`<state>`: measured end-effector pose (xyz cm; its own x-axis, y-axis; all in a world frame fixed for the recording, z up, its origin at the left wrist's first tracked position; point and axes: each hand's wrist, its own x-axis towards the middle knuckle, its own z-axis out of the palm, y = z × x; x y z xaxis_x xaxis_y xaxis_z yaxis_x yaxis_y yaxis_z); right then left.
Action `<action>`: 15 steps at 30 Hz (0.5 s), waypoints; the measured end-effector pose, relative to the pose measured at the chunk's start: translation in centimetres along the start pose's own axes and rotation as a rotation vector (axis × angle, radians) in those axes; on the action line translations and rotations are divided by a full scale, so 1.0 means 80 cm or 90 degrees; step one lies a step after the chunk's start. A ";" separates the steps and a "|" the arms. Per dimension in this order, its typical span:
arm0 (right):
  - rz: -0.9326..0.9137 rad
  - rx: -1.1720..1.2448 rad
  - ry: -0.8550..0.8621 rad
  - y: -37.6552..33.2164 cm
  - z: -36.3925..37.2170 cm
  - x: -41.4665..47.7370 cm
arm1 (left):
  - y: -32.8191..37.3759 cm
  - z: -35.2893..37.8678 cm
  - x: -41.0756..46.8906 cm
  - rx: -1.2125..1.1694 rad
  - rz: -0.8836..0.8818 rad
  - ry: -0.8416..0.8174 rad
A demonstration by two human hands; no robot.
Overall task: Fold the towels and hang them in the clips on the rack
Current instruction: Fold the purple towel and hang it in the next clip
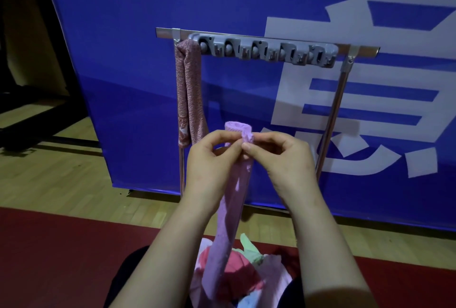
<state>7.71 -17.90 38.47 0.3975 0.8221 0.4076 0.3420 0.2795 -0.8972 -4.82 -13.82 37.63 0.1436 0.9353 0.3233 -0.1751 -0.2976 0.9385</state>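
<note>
A lilac towel (230, 211), folded into a long narrow strip, hangs down from both my hands in front of the rack. My left hand (209, 159) pinches its folded top from the left. From the right, my right hand (283, 159) pinches the same top end. The grey clip bar (266, 49) sits on the metal rack (333, 115) above and behind my hands. A folded dusty-pink towel (190, 93) hangs from the leftmost clip. The other clips hold nothing.
A pile of loose towels (237, 263) in pink, green, white and light blue lies in my lap. A blue banner with white characters (138, 61) stands right behind the rack. Wooden floor (49, 172) and a red mat (61, 258) lie below.
</note>
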 end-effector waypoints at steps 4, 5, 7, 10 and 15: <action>-0.036 -0.039 -0.015 0.000 0.003 -0.002 | 0.004 -0.005 0.004 0.006 0.000 -0.001; -0.038 -0.049 -0.022 0.000 0.003 -0.002 | 0.003 -0.007 0.006 0.019 0.012 -0.009; -0.036 -0.057 -0.039 0.000 0.002 -0.001 | 0.001 -0.013 0.012 0.087 0.054 -0.041; -0.031 -0.049 -0.064 0.000 -0.001 0.000 | 0.003 -0.022 0.020 0.264 0.106 -0.077; -0.034 -0.062 -0.094 0.000 -0.005 0.003 | -0.006 -0.041 0.032 0.426 0.094 -0.096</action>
<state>8.12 -17.92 38.63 0.2494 0.8730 0.4191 0.4427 0.2821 -0.8511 -7.58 -10.67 37.57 0.3066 0.8537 0.4210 0.4269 -0.5187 0.7408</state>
